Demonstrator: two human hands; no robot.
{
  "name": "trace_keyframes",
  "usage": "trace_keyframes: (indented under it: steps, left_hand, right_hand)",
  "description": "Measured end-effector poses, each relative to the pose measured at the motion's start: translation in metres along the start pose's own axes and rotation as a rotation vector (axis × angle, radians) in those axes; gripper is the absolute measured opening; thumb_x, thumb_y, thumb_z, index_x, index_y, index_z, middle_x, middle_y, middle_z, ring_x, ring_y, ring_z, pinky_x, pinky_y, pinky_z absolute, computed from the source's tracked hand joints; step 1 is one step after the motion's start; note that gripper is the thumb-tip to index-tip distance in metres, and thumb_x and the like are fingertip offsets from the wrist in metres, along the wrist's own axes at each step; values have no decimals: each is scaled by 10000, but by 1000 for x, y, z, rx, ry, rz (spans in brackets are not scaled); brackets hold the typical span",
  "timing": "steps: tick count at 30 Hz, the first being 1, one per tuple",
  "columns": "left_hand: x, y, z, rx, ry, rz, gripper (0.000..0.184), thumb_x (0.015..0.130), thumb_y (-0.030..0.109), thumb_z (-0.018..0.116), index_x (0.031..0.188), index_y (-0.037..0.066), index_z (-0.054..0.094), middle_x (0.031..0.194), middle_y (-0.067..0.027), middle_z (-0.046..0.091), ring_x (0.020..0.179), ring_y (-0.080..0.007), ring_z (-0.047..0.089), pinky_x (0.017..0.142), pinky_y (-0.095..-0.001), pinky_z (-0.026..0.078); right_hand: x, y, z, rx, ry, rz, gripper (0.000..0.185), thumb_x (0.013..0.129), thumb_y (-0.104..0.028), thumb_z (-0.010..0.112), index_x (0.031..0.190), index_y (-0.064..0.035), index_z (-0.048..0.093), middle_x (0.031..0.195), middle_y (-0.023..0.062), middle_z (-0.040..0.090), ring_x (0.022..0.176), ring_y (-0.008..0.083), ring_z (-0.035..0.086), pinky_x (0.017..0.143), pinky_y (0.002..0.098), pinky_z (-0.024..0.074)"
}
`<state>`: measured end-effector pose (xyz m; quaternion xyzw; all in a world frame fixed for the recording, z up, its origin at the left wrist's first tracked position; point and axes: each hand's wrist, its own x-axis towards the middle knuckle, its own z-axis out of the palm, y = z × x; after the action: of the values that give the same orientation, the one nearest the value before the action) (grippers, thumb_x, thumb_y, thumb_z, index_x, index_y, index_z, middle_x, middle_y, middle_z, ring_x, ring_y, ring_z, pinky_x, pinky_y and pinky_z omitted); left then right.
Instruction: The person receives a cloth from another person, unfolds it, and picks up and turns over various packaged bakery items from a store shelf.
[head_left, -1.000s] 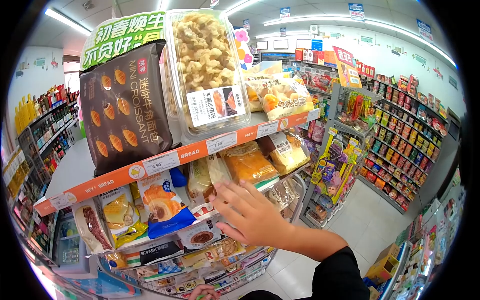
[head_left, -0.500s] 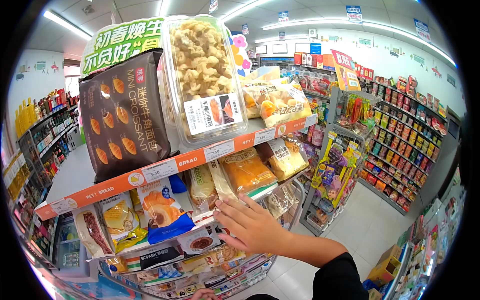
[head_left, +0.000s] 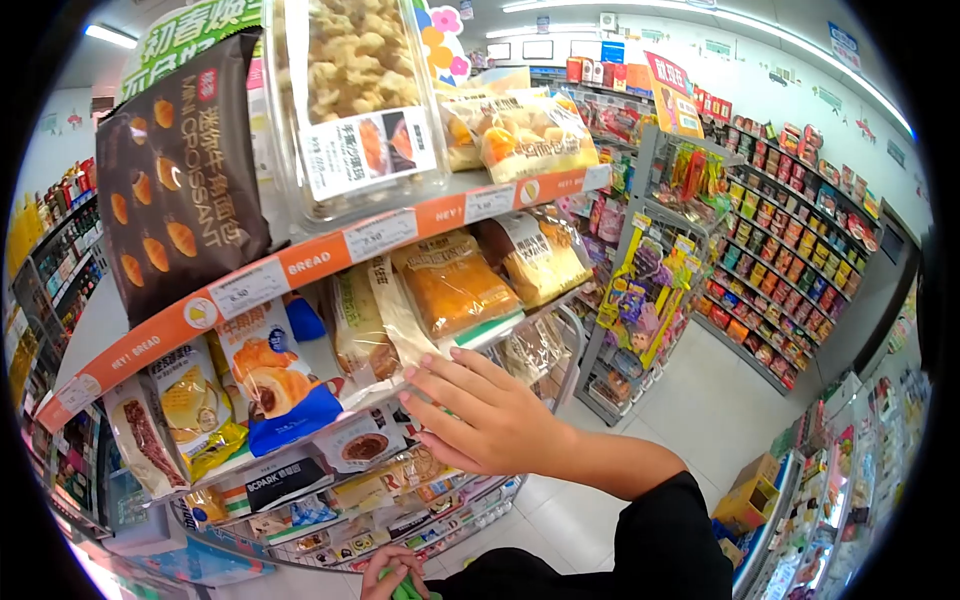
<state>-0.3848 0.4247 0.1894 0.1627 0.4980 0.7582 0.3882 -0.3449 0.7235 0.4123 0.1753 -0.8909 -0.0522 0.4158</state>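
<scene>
My right hand [head_left: 490, 415] reaches over the second shelf of a bread rack, palm down, fingers stretched out and open. Its fingertips are at the lower end of a beige bread package [head_left: 400, 325]; whether they press on it I cannot tell. Just above lies an orange-brown packaged bread [head_left: 455, 285]. Left of the fingers stands a blue-and-white croissant bag [head_left: 268, 375]. At the bottom edge, my left hand [head_left: 388, 570] is closed around something green [head_left: 408, 588], mostly hidden, its kind unclear.
On the top shelf stand a brown mini croissant bag [head_left: 180, 180] and a clear plastic box of snacks [head_left: 360, 95]. An orange price strip [head_left: 310, 262] runs along the shelf edge. A candy rack [head_left: 640, 280] stands to the right, and a cardboard box [head_left: 748, 495] sits at lower right.
The view has tilted down and shifted, so the rack sits higher and further left. My right hand stays by the beige package. More of my left hand, with the green thing, now shows.
</scene>
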Motion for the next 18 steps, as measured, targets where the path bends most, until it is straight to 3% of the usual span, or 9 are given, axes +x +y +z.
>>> trace_keyframes:
  steps: [5, 8, 11, 15, 18]
  left_hand:
    - [-1, -1, 6, 59, -48, -16, 316, 951, 201, 625, 1195, 18, 544, 893, -94, 630, 647, -174, 610, 655, -269, 509]
    - [0, 3, 12, 60, -74, -40, 306, 952, 203, 624, 1195, 33, 549, 920, -91, 635, 665, -168, 610, 647, -260, 503]
    - [-1, 2, 16, 40, -63, -87, 302, 950, 207, 625, 1196, 48, 553, 942, -86, 639, 677, -165, 610, 640, -257, 499]
    - [-3, 2, 20, 43, -65, -94, 301, 949, 209, 627, 1196, 55, 554, 954, -83, 638, 675, -165, 609, 627, -261, 501]
    - [-4, 2, 21, 41, -51, -101, 305, 949, 213, 627, 1195, 51, 551, 949, -82, 634, 673, -163, 606, 620, -262, 501]
  right_hand:
    - [-10, 8, -9, 29, 110, 48, 415, 841, -243, 706, 1175, -18, 610, 1301, 167, 583, 1226, 343, 557, 1056, 474, 425]
    - [-16, 38, -20, -140, 179, 228, 534, 844, -285, 717, 1263, 4, 556, 1367, 218, 520, 1271, 403, 503, 1074, 494, 400]
    - [-24, 77, -17, -258, 298, 551, 749, 839, -368, 732, 1395, 26, 420, 1417, 298, 429, 1305, 471, 431, 1092, 524, 364]
    - [-32, 110, -18, -219, 161, 729, 1025, 808, -513, 734, 1488, 65, 231, 1433, 398, 342, 1337, 525, 367, 1116, 547, 314]
    - [-30, 118, -19, -313, 114, 801, 1076, 791, -555, 724, 1500, 68, 208, 1447, 415, 318, 1347, 535, 358, 1118, 547, 310]
